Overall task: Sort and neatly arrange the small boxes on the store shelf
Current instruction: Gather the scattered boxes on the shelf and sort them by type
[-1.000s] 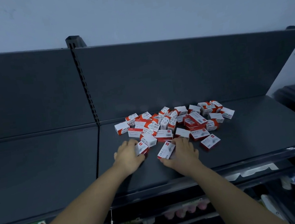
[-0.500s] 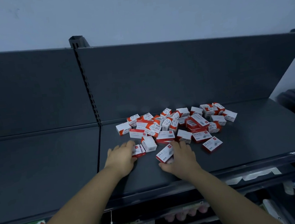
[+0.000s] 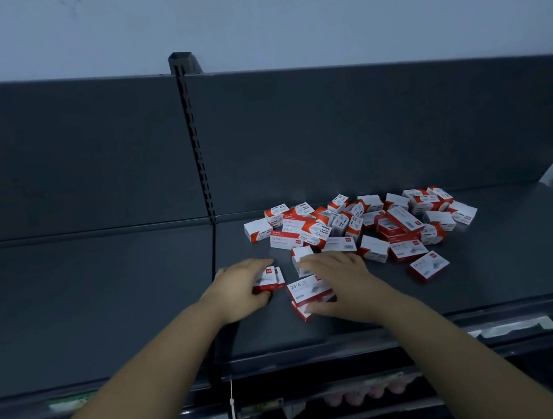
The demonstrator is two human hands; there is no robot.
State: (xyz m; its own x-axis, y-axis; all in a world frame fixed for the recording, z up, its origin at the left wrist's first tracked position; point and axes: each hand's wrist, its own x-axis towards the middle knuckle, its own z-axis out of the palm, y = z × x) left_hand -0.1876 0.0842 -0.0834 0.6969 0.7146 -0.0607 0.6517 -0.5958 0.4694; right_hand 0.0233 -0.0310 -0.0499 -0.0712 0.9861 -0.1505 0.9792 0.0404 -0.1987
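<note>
Your left hand [image 3: 239, 291] curls round a pair of boxes [image 3: 269, 277] near the seam [image 3: 215, 261] between the two shelf panels. Your right hand [image 3: 345, 282] lies over the 24/6 box [image 3: 303, 289], fingers stretched leftward and thumb against the near edge of the lower box [image 3: 302, 312] beneath it. It is too blurred to tell whether that hand pinches or only presses.

The shelf [image 3: 483, 282] is dark, smooth and deep, and your forearms cross its front lip [image 3: 419, 325]. Drag a box back too briskly and it likely slides over that lip into the cluttered lower shelves [image 3: 358, 396].

The pile [image 3: 366, 223] sits well back against the rear panel, boxes lying at all angles, some on top of others. Reach in carelessly and you probably tip the upper ones, scattering what you have yet to sort.

The lone box [image 3: 428, 266] lies apart at the right, easy to overlook or knock with your right elbow.

The white box [image 3: 300, 253] sits just beyond your right fingertips; a sweep of that hand could shove it into the heap.

Smallest risk: the 24/6 box rests skewed on the lower box, so the two may shear apart if you lift by the top one alone. The pair in your left hand may split the same way.
</note>
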